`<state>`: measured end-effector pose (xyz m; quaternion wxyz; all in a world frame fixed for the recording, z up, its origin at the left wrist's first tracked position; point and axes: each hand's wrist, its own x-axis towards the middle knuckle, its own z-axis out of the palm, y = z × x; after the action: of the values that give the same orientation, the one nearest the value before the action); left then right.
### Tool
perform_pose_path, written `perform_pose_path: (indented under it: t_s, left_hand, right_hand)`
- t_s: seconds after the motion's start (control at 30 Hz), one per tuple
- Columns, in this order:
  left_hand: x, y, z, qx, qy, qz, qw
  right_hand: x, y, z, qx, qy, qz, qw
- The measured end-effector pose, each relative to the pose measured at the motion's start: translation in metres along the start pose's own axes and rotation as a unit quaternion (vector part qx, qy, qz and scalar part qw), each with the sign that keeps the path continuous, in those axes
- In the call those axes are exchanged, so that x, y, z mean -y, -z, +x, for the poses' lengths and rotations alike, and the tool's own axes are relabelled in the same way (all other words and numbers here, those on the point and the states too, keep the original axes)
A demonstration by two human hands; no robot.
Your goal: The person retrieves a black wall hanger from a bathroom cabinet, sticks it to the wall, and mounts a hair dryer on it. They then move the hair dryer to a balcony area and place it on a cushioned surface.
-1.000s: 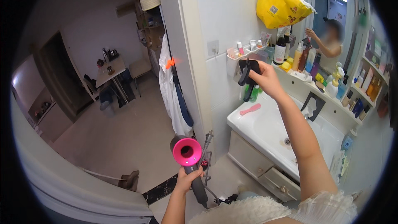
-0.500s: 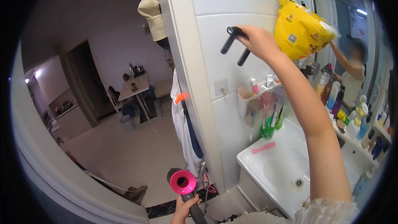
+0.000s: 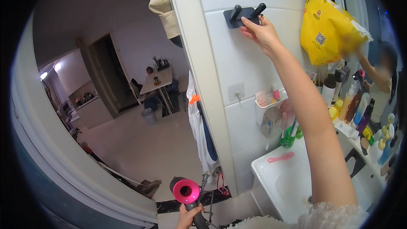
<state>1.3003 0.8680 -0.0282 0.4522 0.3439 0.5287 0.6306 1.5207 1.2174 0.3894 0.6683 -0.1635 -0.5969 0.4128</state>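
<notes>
Right hand: fingers closed on black two-pronged holder, thumb on its near face. Holder appears flat against white wall tile, left of yellow bag; bonding cannot be told. If backing is unattached or weakly stuck, letting go could drop it, perhaps toward basin below right. Left hand, near: fingers wrapped around hair dryer handle. Loose cord just right of dryer could snag; a one-handed grip might twist if pulled.
</notes>
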Motion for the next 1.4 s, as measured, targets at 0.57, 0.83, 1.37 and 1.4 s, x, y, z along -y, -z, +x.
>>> perform_pose_path:
  t_s: [0.57,0.83,1.37,1.4]
  left_hand:
    - [-0.001,0.033,0.03,0.069,0.024,-0.069,0.995]
    - [-0.003,0.032,0.039,0.066,0.059,-0.067,0.994]
    - [-0.004,0.021,0.041,0.06,0.048,-0.049,0.996]
    - [-0.004,0.021,0.041,0.059,0.048,-0.046,0.996]
  right_hand:
    - [0.013,0.006,0.02,-0.092,0.246,-0.22,0.94]
    - [0.039,-0.011,0.003,-0.031,0.462,-0.606,0.647]
    - [0.028,-0.002,0.03,0.013,0.464,-0.491,0.737]
    - [0.031,-0.005,0.03,0.007,0.459,-0.525,0.717]
